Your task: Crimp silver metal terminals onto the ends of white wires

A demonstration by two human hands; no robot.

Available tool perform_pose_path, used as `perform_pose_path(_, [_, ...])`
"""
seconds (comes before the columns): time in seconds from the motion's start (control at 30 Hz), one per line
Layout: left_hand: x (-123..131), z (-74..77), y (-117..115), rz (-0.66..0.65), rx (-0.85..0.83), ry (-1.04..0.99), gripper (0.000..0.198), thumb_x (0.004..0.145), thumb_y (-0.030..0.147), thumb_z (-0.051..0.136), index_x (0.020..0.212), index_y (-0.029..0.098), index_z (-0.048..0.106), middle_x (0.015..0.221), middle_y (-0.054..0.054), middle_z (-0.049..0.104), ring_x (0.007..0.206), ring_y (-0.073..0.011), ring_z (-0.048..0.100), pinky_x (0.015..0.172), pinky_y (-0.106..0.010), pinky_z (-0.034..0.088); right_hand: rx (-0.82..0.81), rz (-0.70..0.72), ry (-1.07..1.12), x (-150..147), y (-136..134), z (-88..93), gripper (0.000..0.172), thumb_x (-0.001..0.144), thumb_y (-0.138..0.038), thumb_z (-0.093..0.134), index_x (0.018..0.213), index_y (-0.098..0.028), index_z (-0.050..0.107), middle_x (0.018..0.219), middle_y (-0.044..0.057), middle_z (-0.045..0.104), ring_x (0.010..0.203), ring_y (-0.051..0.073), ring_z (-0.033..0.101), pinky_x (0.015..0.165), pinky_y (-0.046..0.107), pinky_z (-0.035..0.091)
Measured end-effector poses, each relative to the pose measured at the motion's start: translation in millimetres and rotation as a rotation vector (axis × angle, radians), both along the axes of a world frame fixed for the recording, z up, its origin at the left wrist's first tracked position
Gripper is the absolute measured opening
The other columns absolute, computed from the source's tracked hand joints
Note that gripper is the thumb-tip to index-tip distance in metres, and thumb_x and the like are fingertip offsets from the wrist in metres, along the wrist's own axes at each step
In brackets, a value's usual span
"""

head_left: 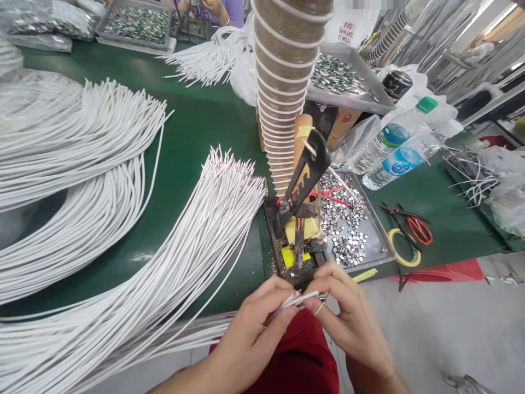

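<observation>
Between the thumb and fingers of my left hand [262, 323] a few white cables [290, 300] are pinched, their ends pointing right. My right hand [344, 312] is closed at those cable ends, with a thin pale wire [320, 305] by its fingertips. Just beyond both hands stands a soldering stand [301, 241] with a wooden-handled iron [302, 137] pointing down and black brackets. Left of it, a big bundle of white cables [197, 235] with reddish tips lies across the green table [180, 126].
A ribbed exhaust hose [287, 82] hangs over the stand. Right of it lie a tray [379, 241] of small metal connectors, plastic bottles [397, 164], red-handled pliers [418, 229] and a yellow tape roll [404, 249]. More cable bundles [74, 158] fill the left. Across the table sits a person in purple [233, 12].
</observation>
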State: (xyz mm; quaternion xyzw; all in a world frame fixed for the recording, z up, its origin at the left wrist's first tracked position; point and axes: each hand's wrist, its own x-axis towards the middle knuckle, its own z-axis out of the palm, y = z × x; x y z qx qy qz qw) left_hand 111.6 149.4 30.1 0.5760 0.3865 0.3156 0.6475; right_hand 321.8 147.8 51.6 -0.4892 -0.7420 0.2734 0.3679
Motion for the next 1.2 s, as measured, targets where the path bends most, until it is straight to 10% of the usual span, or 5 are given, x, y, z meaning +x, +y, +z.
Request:
perform_pose_path(0.27, [6.4, -3.0, -0.4, -0.026, -0.015, -0.001, 0.028, 0.107, 0.025, 0.058, 0.091, 0.021, 0.081, 0.092, -0.005, 0.068, 0.087, -0.0200, 0.066, 0.080, -0.026, 0.051, 0.018, 0.065, 0.183, -5.0, -4.3, -10.5, 0.012, 0.104, -0.028, 0.067, 0.096, -0.025, 0.075, 0.077, -0.001, 0.065, 0.074, 0.015, 0.061, 0.064, 0.028, 0.052])
perform_pose_path(0.53, [3.8, 1.3, 1.6, 0.054, -0.046, 0.045, 0.029, 0.106, 0.028, 0.058, 0.083, 0.021, 0.075, 0.095, -0.006, 0.067, 0.087, -0.0204, 0.065, 0.081, -0.027, 0.051, 0.150, -0.345, -0.266, 44.2, 27.7, -26.3, 0.015, 0.105, -0.024, 0.060, 0.104, -0.026, 0.075, 0.102, 0.006, 0.078, 0.097, 0.023, 0.071, 0.087, 0.039, 0.057])
perform_pose_path(0.77, [5.7, 3.7, 0.3, 0.151, -0.120, 0.038, 0.016, 0.100, 0.026, 0.060, 0.091, 0.021, 0.072, 0.086, 0.000, 0.061, 0.075, -0.0164, 0.056, 0.073, -0.025, 0.047, 0.095, -0.342, -0.384, 59.2, 58.5, -51.1, 0.021, 0.103, -0.034, 0.060, 0.092, -0.024, 0.075, 0.097, 0.008, 0.076, 0.095, 0.027, 0.069, 0.086, 0.043, 0.056])
perform_pose_path(1.2, [7.0, 1.5, 8.2, 0.211, -0.243, 0.012, 0.019, 0.096, 0.033, 0.066, 0.081, 0.022, 0.063, 0.074, 0.005, 0.050, 0.067, -0.0152, 0.043, 0.065, -0.025, 0.038, 0.173, -0.269, -0.034, 27.1, 8.2, -30.0, 0.015, 0.102, -0.015, 0.063, 0.107, -0.028, 0.070, 0.095, 0.002, 0.076, 0.087, 0.019, 0.072, 0.078, 0.033, 0.059])
